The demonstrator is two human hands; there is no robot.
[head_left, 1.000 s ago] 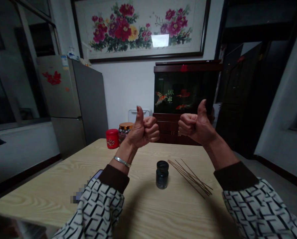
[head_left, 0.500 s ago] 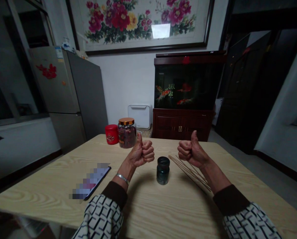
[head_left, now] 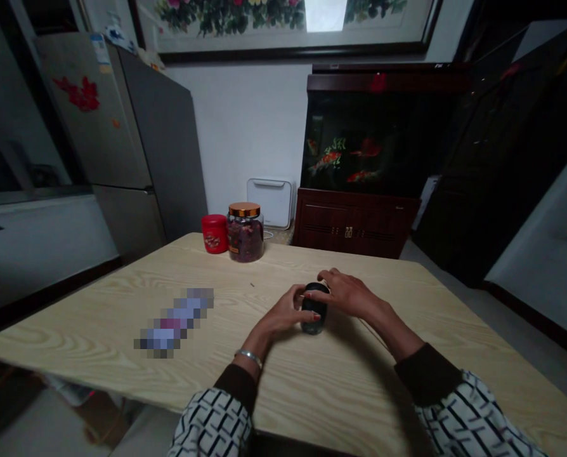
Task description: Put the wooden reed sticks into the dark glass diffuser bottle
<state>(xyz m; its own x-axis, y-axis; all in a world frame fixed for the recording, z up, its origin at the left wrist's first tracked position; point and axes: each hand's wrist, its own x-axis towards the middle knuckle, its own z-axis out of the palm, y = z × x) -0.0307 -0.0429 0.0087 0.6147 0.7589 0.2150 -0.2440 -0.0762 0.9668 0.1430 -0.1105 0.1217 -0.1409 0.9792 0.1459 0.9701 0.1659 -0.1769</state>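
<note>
Both hands close on the small dark jar (head_left: 314, 315) standing mid-table: left hand (head_left: 283, 314) curls fingers against its left wall, right hand (head_left: 347, 293) cups its rim and right side; judged glass, rigid, smooth, breakable, best gripped around the body.

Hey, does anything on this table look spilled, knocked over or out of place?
Nothing stands out. The small dark jar stands upright between the left hand and right hand. The red tin and glass jar stand upright too, and the table shows no spill.
</note>
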